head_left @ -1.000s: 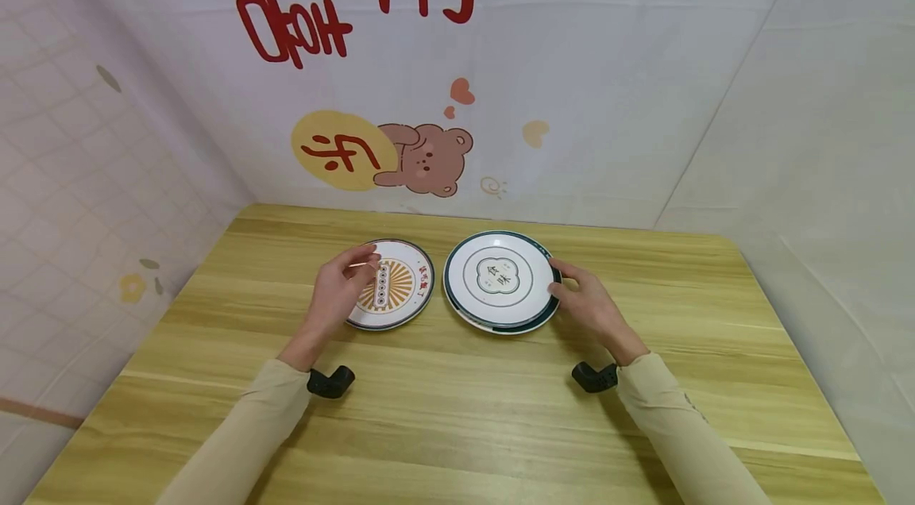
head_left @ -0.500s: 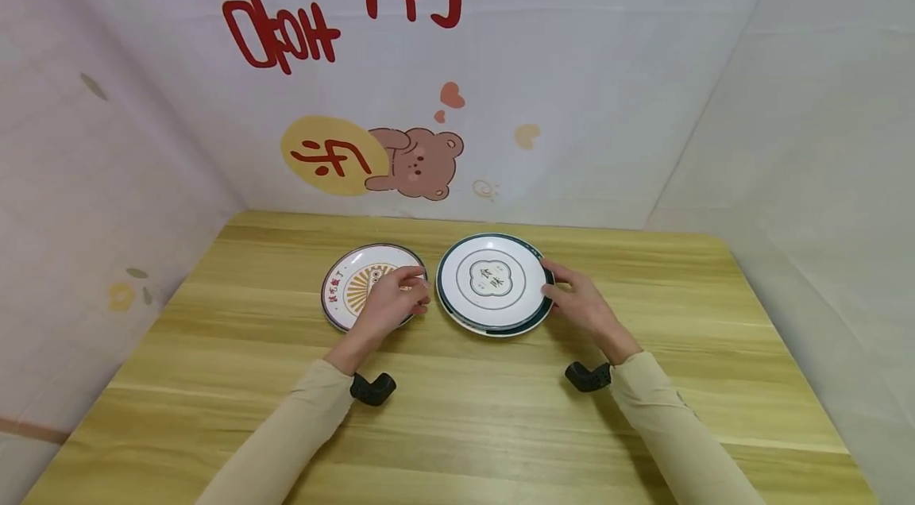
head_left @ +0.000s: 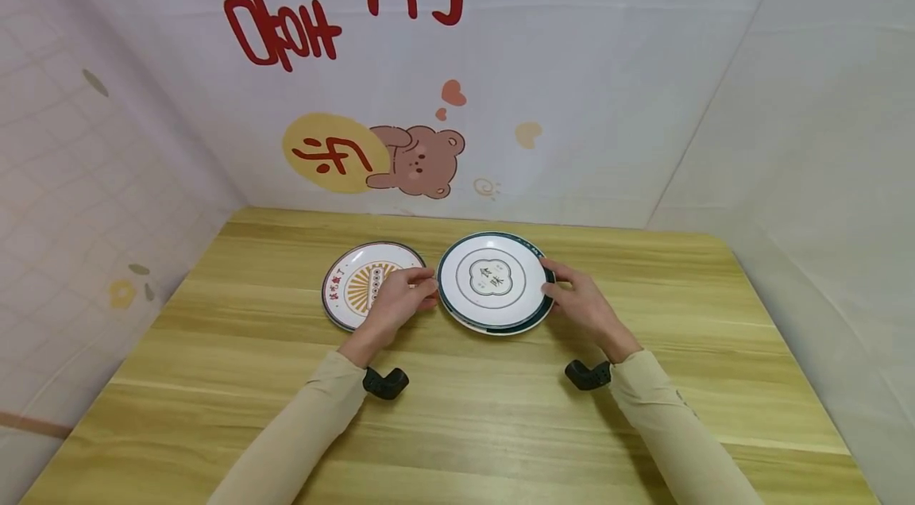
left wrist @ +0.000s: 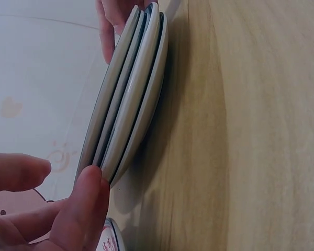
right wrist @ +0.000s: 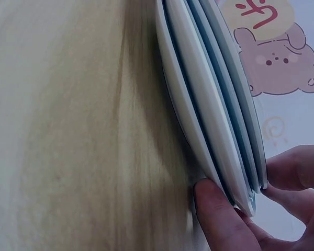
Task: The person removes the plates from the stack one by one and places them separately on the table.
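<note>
A stack of several round plates (head_left: 492, 279) lies on the table; the top one is white with a dark green rim and a flower-shaped emblem. My left hand (head_left: 405, 294) reaches across another plate, and in the left wrist view a fingertip touches the stack's edge while another finger stands apart from it. At the opposite edge my right hand (head_left: 584, 302) pinches the stack, one digit low against the bottom plates and a finger at the top rim (right wrist: 295, 167). Left of the stack lies a single plate (head_left: 343, 271) with an orange sunburst, partly hidden by my left hand.
The wooden table (head_left: 486, 425) meets a white cloth backdrop (head_left: 586, 76) printed with red characters and a bear (head_left: 429, 163). Similar cloth hangs at both sides. A black device (head_left: 386, 383) sits at each wrist.
My left hand has moved right, from over the sunburst plate to the left edge of the stack. The right hand stays at the stack's right edge.
</note>
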`<state>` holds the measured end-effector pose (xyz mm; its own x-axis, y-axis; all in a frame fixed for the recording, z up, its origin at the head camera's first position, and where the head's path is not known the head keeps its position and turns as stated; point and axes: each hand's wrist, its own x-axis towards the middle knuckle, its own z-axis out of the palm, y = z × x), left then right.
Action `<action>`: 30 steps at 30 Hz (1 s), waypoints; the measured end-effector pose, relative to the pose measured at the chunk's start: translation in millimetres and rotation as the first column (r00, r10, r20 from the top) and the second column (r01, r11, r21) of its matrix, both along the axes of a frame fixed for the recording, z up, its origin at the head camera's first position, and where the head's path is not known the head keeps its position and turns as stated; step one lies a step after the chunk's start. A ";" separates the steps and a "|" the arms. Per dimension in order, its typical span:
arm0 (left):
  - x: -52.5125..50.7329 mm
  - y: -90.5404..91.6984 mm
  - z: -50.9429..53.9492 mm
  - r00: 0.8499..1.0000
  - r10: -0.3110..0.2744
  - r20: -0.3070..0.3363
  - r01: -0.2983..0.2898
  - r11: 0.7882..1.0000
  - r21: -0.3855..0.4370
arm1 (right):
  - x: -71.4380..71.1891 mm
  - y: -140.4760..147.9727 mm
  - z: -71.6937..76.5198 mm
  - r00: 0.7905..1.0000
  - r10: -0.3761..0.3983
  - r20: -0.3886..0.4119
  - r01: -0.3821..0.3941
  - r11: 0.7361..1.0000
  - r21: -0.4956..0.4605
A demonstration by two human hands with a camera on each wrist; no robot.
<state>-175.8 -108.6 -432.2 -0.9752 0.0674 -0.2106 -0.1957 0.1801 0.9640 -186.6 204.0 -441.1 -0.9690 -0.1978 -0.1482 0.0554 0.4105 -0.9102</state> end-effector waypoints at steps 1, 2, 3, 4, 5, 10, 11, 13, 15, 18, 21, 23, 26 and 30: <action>0.5 -0.5 -0.1 1.000 0.003 -0.001 -0.003 1.000 0.005 | 0.0 -0.8 0.1 1.000 -0.003 0.003 0.003 1.000 -0.001; 1.1 -1.0 -0.3 1.000 0.005 -0.003 -0.005 1.000 0.008 | -0.2 -1.3 0.1 1.000 -0.001 0.005 0.001 1.000 -0.009; 1.6 -1.5 -0.5 1.000 0.005 -0.006 -0.005 1.000 0.010 | -0.5 -1.7 -0.2 1.000 0.001 0.005 -0.001 1.000 -0.010; 2.1 -2.1 -0.9 1.000 0.004 -0.009 -0.004 1.000 0.012 | -0.8 -2.0 -0.4 1.000 0.005 0.003 -0.005 1.000 -0.009; 2.5 -2.6 -1.2 1.000 0.003 -0.015 -0.003 1.000 0.014 | -1.3 -2.2 -0.8 1.000 0.004 0.002 -0.004 1.000 -0.008; 2.2 -2.9 -2.7 1.000 0.000 -0.008 0.000 1.000 -0.003 | -2.8 -2.4 -2.3 1.000 0.022 -0.017 -0.021 0.999 0.034; 1.8 -2.6 -2.7 1.000 0.000 -0.006 0.000 1.000 -0.011 | -2.8 -2.6 -2.2 0.999 0.026 -0.021 -0.025 0.999 0.042; 1.0 -1.7 -2.9 1.000 0.000 -0.001 0.000 1.000 -0.028 | -2.5 -2.7 -1.8 0.999 0.037 -0.026 -0.035 0.998 0.054; 0.2 -0.9 -2.8 1.000 0.003 -0.004 -0.003 0.999 -0.044 | -2.5 -2.8 -1.2 0.999 0.049 -0.024 -0.048 0.998 0.046; -0.5 0.5 -2.2 1.000 0.013 -0.010 -0.013 0.999 -0.052 | -3.2 -1.2 -1.6 0.998 0.059 -0.006 -0.059 0.998 0.023; -1.1 1.8 -1.6 1.000 0.024 -0.013 -0.025 0.998 -0.063 | -4.6 0.9 -3.4 0.998 0.062 0.006 -0.062 0.998 -0.002; -1.6 2.1 -1.6 0.999 0.032 -0.010 -0.032 0.997 -0.064 | -4.8 2.1 -4.4 0.998 0.065 0.001 -0.065 0.998 -0.017; -2.1 1.0 -1.0 0.999 0.054 0.007 -0.054 0.998 -0.037 | -6.1 2.9 -5.8 0.998 0.056 -0.002 -0.056 0.998 -0.043; -2.6 -2.6 -1.3 0.995 0.096 0.019 -0.097 0.995 0.040 | -7.6 3.8 -6.3 0.999 0.036 0.011 -0.036 0.998 -0.054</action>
